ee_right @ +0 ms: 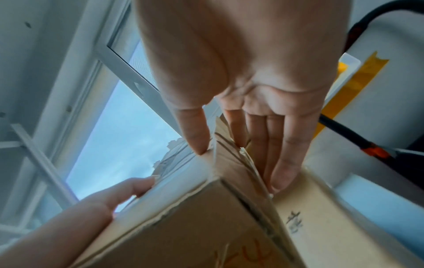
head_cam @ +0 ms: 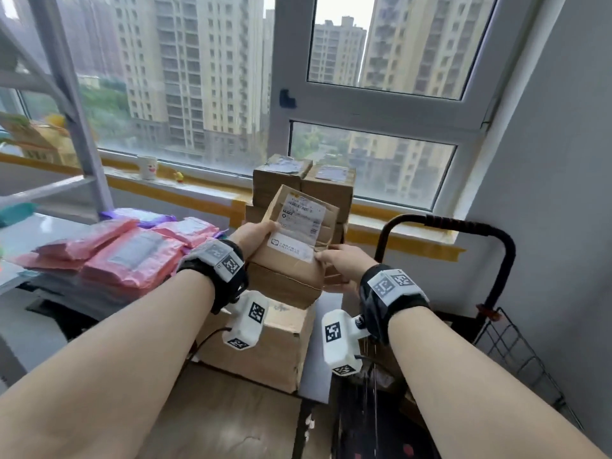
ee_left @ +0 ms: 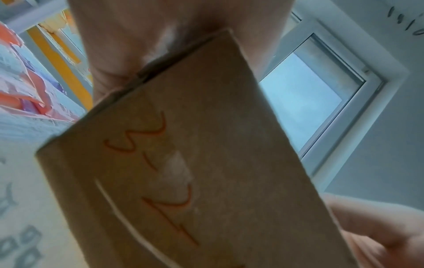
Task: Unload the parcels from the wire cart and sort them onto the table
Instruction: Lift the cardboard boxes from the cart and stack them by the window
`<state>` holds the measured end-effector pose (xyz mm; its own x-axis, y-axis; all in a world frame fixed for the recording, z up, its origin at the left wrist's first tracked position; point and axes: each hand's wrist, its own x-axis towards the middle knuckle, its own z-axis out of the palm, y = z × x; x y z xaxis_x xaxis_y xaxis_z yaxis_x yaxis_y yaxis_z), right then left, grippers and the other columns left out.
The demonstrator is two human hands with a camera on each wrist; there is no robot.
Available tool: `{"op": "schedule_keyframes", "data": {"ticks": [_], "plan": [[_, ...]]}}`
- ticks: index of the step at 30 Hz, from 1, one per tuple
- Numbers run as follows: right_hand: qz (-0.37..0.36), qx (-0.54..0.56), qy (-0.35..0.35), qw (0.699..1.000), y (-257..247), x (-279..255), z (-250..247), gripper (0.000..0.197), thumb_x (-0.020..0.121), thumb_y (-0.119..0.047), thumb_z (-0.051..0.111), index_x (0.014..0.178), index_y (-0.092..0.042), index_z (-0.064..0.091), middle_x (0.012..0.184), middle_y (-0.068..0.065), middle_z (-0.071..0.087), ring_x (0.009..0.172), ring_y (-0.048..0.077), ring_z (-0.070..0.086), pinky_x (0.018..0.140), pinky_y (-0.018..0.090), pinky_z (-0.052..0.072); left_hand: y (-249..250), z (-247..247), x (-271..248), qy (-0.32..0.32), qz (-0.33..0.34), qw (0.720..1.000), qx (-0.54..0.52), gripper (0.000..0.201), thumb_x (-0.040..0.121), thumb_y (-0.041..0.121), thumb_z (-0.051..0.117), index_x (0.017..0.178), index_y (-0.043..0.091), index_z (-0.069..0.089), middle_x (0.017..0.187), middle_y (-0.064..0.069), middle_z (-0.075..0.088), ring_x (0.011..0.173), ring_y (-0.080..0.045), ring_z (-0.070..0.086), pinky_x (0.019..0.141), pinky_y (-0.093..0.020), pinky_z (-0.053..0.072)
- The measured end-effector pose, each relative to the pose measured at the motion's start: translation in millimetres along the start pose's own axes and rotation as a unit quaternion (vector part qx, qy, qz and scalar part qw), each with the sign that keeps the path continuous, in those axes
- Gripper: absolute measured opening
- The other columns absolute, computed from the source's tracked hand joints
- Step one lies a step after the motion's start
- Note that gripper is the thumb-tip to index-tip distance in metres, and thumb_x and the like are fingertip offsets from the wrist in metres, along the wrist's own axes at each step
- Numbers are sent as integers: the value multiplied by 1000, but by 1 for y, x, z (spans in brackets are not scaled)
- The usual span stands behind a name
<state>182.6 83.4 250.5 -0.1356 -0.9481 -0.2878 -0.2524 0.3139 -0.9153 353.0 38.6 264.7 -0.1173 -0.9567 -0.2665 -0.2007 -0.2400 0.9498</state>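
Both hands hold the cardboard parcel (head_cam: 291, 240): your left hand (head_cam: 255, 235) clamps its left edge, your right hand (head_cam: 341, 260) its right, thumb on top, fingers beneath. Tilted label-up, probably for reading before sorting. Box stack (head_cam: 318, 183) just beyond your hands. Wire cart (head_cam: 496, 326) contents below right hand hidden.

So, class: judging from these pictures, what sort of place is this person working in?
Probably a high-rise flat or small office used for parcel sorting: tower blocks fill the window, cardboard boxes stack by the sill, pink mailers cover the table.
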Motion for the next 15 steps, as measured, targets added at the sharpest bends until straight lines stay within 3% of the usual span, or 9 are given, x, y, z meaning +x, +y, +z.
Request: {"op": "schedule_keyframes", "data": {"ticks": [2,3,5,6,9,12,15], "plan": [[24,-2,11,1000,-7,21,28,5,93,-16,55,97,-14,57,85,9,63,71,23,61,82,41,55,-7,-24,29,-6,-11,1000,8,42,91,37,52,117,5,60,108,-13,67,85,-27,66,81,-37,53],[32,1,20,999,-11,30,40,4,93,-15,54,91,-14,57,81,8,61,68,21,60,75,39,56,-10,-34,42,-6,-18,1000,19,43,90,38,52,116,5,61,110,-14,67,94,-30,66,89,-40,53],[52,13,37,998,-18,47,61,12,93,-12,52,83,-16,56,76,7,59,63,19,58,62,33,53,-18,-52,68,2,-23,999,38,46,88,39,53,118,5,61,114,-14,67,105,-31,64,97,-43,49],[64,17,45,997,-21,53,69,14,93,-11,52,80,-17,56,75,7,59,63,19,57,61,32,52,-20,-59,78,4,-27,999,42,47,88,39,54,119,4,60,115,-13,66,106,-31,63,98,-42,48],[97,24,71,992,-27,71,86,13,92,-14,54,80,-15,58,73,7,56,58,19,56,63,32,50,-21,-76,94,-15,-62,997,52,45,91,35,49,123,4,56,118,-11,63,102,-26,62,92,-33,49],[125,18,89,988,-33,81,94,12,92,-21,55,96,-12,60,62,5,55,32,13,53,54,29,51,-25,-88,106,-35,-81,995,47,33,96,29,46,119,6,51,102,-9,62,81,-21,55,72,-27,43],[142,24,90,985,-37,91,98,14,94,-23,54,90,-10,57,42,2,52,23,10,45,44,23,47,-30,-95,120,-33,-84,994,53,38,94,26,49,124,3,50,93,-7,59,78,-19,53,78,-29,43]]}}
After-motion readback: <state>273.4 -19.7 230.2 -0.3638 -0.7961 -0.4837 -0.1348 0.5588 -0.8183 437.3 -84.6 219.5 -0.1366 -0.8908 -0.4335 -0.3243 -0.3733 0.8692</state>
